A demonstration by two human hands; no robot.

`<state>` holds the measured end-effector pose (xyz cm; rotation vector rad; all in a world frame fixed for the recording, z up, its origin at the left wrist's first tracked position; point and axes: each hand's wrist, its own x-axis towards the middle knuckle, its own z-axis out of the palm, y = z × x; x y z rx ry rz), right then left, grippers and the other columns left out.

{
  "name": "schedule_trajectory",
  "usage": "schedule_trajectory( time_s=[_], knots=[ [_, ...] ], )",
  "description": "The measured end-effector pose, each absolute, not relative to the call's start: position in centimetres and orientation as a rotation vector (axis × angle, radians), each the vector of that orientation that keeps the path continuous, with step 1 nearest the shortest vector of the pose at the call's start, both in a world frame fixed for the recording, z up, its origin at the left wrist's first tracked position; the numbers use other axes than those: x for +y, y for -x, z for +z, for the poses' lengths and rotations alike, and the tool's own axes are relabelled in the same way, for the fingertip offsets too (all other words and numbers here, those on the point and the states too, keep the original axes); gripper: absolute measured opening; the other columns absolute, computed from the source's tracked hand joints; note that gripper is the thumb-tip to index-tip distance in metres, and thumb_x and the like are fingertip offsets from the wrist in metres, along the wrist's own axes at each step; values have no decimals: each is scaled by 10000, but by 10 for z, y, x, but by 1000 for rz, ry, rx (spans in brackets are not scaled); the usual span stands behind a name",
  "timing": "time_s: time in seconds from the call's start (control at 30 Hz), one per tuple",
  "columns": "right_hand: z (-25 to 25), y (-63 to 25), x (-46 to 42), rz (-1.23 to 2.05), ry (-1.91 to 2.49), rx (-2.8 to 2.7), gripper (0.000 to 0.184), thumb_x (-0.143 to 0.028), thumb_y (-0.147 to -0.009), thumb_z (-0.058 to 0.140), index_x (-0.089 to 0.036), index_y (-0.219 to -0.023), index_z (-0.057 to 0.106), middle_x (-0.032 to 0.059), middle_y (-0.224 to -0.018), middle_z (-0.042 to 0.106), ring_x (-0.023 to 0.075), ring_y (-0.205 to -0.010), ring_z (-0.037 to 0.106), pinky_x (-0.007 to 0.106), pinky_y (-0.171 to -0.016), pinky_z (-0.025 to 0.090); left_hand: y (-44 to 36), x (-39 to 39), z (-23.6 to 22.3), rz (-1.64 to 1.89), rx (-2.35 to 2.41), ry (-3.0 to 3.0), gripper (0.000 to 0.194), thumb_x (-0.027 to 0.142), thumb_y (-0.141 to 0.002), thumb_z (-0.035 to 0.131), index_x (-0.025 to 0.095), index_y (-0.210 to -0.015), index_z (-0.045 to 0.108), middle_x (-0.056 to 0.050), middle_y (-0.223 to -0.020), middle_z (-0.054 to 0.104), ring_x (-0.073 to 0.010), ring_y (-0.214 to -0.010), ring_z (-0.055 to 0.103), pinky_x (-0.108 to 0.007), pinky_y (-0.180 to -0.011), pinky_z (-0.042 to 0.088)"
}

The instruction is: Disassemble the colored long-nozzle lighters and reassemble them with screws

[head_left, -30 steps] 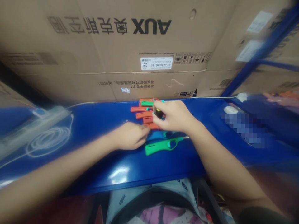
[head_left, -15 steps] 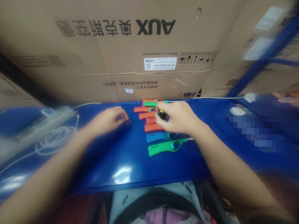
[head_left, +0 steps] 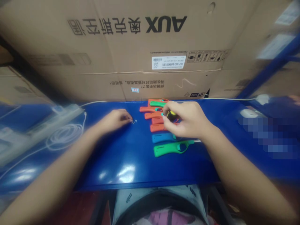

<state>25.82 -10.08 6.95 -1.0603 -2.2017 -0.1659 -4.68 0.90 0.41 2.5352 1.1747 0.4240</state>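
My right hand is closed around what looks like a screwdriver with a black and yellow handle; its tip is hidden. It hovers over a column of gas lighters lying on the blue table. Nearest me is a green lighter, then a blue lighter, with several orange lighters beyond and another green lighter near the back. My left hand rests on the table, fingers pinched together beside a few tiny screws. Whether a screw is between those fingertips is hidden.
A large cardboard box stands along the table's back edge. To the left lie a power strip and a coiled white cable. At the right are a white rounded object and a blue frame bar.
The view has shifted, so the table and lighters appear farther right. My left fingertips are now right at the screws. My right hand keeps its grip above the lighters.
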Motion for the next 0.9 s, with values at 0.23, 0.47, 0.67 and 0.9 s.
schedule_trajectory(
  time_s=[0.23, 0.47, 0.67, 0.9],
  knots=[
    [74, -249, -117, 183, 857, -2212, 55, -244, -864, 566, -222, -901, 532, -36, -761, 662, 100, -570, 543, 230, -591, 382, 38, -5, 14, 555, 1127, -2594, 299, 428, -938, 566, 187, -968, 740, -51, -938, 716, -178, -837, 652, -292, -774, 489],
    [67, -242, -115, 155, 797, -2299, 41, -226, -841, 565, -207, -849, 530, -49, -694, 603, 93, -558, 503, 234, -581, 353, -1, -53, 19, 397, 612, -2592, 238, 423, -895, 663, 188, -891, 699, -36, -924, 707, -163, -814, 654, -272, -764, 503],
    [63, -242, -111, 168, 799, -2319, 64, -217, -818, 586, -197, -869, 554, -49, -716, 635, 88, -550, 501, 232, -569, 342, -33, -83, -9, 556, 518, -2667, 665, 596, -705, 814, 222, -1233, 660, -107, -1252, 651, -300, -1137, 610, -406, -947, 523],
    [67, -233, -119, 86, 863, -2302, 156, -264, -893, 578, -205, -750, 555, -44, -613, 588, 107, -550, 506, 249, -564, 331, -42, -94, -17, 503, 683, -2645, 348, 439, -840, 717, 217, -1108, 707, -68, -1097, 710, -256, -999, 675, -353, -846, 553]
  ],
)
